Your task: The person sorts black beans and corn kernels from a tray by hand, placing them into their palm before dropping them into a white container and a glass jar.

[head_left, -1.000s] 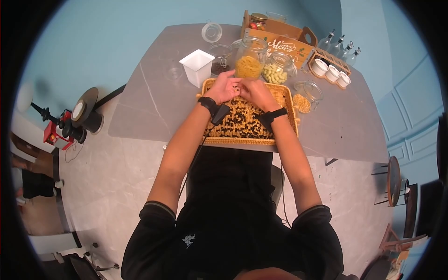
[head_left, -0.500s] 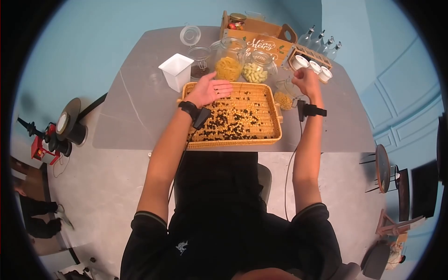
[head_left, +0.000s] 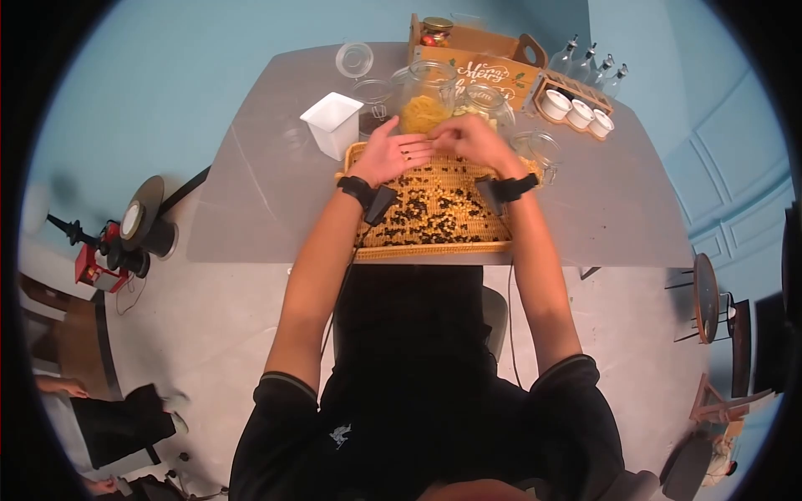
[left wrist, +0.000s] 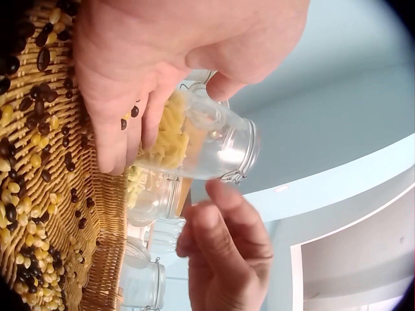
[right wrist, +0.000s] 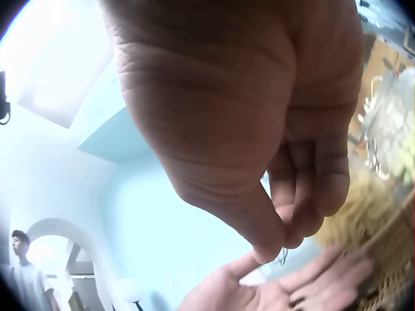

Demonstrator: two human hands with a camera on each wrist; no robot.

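In the head view my left hand (head_left: pixel 391 159) is held palm up over the far left part of a wicker tray (head_left: pixel 434 250), its fingers straight. A few dark beans (left wrist: pixel 135 111) and a yellow kernel lie on those fingers in the left wrist view. My right hand (head_left: pixel 478 144) hovers with loosely bent fingers by the left fingertips. Its thumb (left wrist: pixel 209 220) and forefinger come close together, and nothing shows between them. Dark beans and yellow corn kernels (left wrist: pixel 40 243) are scattered, mixed, over the tray's woven bottom.
Behind the tray stand a pasta jar (head_left: pixel 426 108), a jar of pale pieces (head_left: pixel 486 98) and a jar with dark contents (head_left: pixel 370 104). A white tapered container (head_left: pixel 332 117) is at left, an open glass jar (head_left: pixel 541 152) at right. Farther back are a wooden crate (head_left: pixel 493 71) and white cups (head_left: pixel 581 113).
My right hand went from the left hand out to the glass jar at the tray's right, then came back beside the left fingers. The left hand stays palm up; the head view shifted.
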